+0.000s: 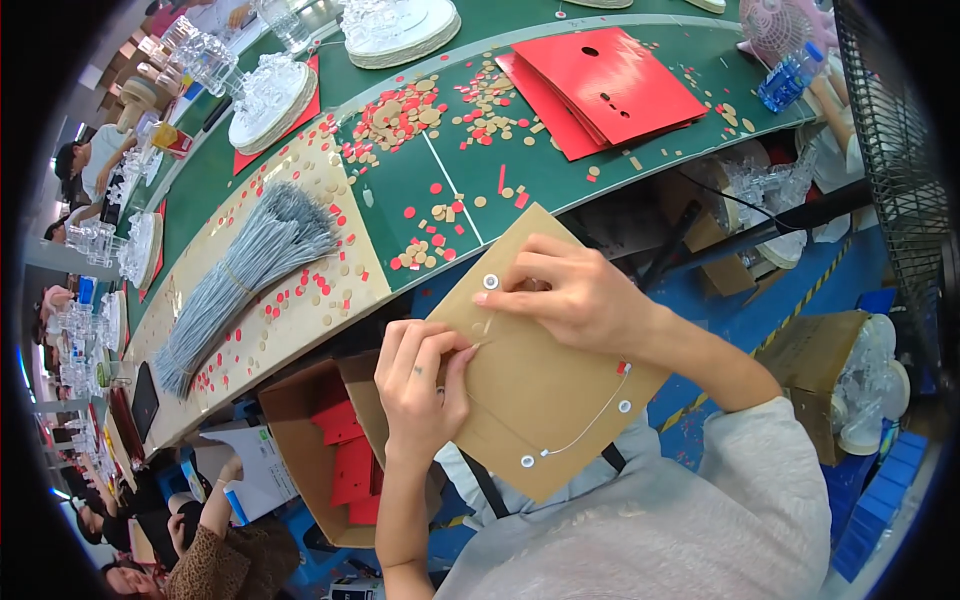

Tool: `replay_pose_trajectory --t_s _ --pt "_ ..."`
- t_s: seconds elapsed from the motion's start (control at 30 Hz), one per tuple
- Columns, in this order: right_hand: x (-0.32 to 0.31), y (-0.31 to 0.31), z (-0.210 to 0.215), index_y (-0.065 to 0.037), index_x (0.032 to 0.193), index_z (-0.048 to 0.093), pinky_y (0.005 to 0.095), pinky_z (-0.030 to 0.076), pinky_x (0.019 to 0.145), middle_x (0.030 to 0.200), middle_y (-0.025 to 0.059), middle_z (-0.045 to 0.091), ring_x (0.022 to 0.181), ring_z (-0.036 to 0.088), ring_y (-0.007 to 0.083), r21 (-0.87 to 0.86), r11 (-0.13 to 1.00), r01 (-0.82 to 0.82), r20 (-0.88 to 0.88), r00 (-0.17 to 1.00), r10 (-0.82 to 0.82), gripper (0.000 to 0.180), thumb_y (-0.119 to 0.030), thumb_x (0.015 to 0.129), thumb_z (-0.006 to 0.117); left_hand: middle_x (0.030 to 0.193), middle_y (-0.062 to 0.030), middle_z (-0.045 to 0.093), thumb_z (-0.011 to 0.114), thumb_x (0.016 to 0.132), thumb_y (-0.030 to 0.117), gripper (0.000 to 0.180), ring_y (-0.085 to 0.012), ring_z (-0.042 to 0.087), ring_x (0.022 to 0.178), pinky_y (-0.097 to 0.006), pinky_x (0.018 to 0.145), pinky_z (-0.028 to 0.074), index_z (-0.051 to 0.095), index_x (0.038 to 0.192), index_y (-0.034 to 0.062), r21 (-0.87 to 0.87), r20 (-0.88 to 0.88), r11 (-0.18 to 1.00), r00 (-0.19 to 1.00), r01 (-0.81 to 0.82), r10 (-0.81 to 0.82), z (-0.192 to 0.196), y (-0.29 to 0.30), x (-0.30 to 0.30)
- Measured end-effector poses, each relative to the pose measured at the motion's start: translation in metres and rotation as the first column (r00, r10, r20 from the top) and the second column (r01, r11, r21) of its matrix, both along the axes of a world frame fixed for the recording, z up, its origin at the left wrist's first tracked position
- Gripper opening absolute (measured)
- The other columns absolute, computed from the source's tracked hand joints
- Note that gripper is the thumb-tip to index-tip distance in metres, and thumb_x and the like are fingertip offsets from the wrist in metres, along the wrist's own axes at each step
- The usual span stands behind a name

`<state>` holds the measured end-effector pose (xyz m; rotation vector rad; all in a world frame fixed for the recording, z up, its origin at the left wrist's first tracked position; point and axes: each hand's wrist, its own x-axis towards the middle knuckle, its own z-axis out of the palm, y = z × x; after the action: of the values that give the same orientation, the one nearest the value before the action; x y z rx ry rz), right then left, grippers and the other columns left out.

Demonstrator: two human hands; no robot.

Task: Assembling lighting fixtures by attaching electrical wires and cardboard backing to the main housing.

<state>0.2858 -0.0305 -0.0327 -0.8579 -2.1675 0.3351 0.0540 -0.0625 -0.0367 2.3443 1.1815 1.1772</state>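
Observation:
A brown cardboard sheet (553,400) rests tilted over my lap, one corner toward the table. White ring eyelets sit on it, one of them (491,282) beside the tip of a finger of my right hand. A thin white cord (592,425) curves across its lower part. My left hand (420,385) is closed in a pinch over the sheet's left side, by a small slit; what it grips is too small to name. My right hand (575,295) lies over the upper part with curled fingers, and anything between them is hidden.
On the green table (385,215) lie a bundle of grey wire ties (250,275), scattered red and brown cutouts (400,115) and stacked red cards (610,90). A carton with red pieces (305,440) stands left of my lap. A black-mesh fan guard (900,140) is at right. Other people sit at left.

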Motion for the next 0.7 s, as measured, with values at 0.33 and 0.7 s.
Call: replay_pose_trajectory --t_s 0.33,0.7 --pt "0.009 0.013 -0.002 -0.006 0.097 0.076 0.029 0.055 0.056 0.086 0.0036 0.064 0.08 0.064 0.0179 0.174 0.977 -0.127 0.069 0.991 0.116 0.023 -0.007 0.074 0.076 0.077 -0.0067 0.065 0.083 0.073 -0.006 0.03 -0.0205 0.061 0.066 -0.03 0.056 0.048 0.073 0.101 0.0012 0.003 0.013 1.0 1.0 -0.026 0.026 0.01 0.005 0.005" --pt "0.006 0.007 -0.008 -0.004 0.098 0.076 0.0282 0.055 0.058 0.086 0.0042 0.061 0.081 0.064 0.0182 0.209 0.972 -0.104 0.042 0.994 0.098 0.026 -0.011 0.073 0.075 0.079 -0.0072 0.067 0.081 0.074 -0.008 0.02 -0.0191 0.062 0.067 -0.029 0.056 0.047 0.075 0.091 0.002 -0.009 0.002 0.999 0.999 -0.052 0.052 0.012 -0.001 0.011"
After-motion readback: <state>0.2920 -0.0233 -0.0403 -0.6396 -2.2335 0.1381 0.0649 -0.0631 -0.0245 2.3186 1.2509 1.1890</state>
